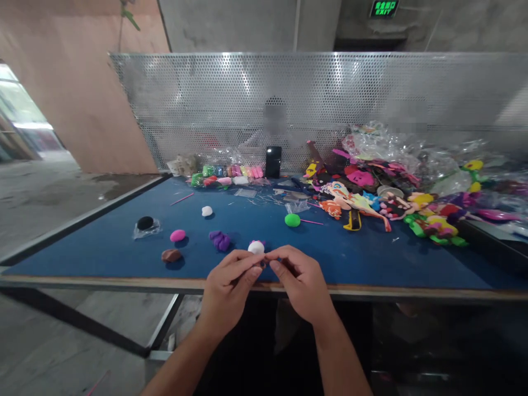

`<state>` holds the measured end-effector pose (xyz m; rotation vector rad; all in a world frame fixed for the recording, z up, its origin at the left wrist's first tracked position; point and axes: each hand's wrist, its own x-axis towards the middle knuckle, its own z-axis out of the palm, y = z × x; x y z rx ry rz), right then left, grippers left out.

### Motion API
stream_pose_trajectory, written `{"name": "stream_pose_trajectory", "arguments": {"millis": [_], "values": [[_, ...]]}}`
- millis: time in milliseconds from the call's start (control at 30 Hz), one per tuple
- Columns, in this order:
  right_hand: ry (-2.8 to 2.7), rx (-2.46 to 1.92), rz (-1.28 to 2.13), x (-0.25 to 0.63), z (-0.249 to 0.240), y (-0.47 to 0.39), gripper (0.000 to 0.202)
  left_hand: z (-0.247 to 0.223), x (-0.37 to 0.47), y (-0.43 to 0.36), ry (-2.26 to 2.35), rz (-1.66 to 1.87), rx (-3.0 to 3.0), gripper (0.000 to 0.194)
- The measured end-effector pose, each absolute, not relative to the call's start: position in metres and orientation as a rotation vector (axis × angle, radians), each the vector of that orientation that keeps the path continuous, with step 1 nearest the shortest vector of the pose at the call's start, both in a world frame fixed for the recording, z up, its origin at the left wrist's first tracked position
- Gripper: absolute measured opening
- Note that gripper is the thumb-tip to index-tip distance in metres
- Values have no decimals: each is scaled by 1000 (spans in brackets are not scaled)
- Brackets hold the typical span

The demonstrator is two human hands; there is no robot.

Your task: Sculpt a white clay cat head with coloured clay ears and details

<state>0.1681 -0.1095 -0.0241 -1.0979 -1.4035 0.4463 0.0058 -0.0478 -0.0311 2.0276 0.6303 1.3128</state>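
Observation:
My left hand (pixel 229 286) and my right hand (pixel 303 280) meet fingertip to fingertip over the table's front edge. Both are closed in a pinch around a small brownish piece (pixel 263 263), mostly hidden by the fingers; it looks like modelling clay. Just beyond the fingertips sits a white clay ball (pixel 256 247) with small pink-purple bumps on top, its lower part covered by my hands. To its left lie a purple clay lump (pixel 220 240), a brown clay lump (pixel 171 255) and a pink clay ball (pixel 177 235).
A bright green clay ball (pixel 292 220) on a pink stick lies right of centre. Farther back are a white clay lump (pixel 207 210), black clay (pixel 145 223) on plastic wrap and a phone (pixel 273 161). Colourful clay figures (pixel 358 192) crowd the right, before a perforated metal screen (pixel 214 93).

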Motion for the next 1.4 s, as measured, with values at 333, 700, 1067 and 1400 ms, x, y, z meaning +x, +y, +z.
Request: {"name": "stream_pose_trajectory", "arguments": {"millis": [333,700,1067,1400], "values": [[-1314,-1111,621,166,-32,-108,11,-31,6,-44,640,1214,2002,21],[-1342,-1131,713,169,-28,-107,20,-32,3,-44,661,1098,1983,10],[-1251,-1265,469,165,-26,-101,21,-31,-1,-41,643,1196,1749,8],[-1364,-1161,723,169,-25,-106,25,-30,9,-46,715,1288,1943,19]]}}
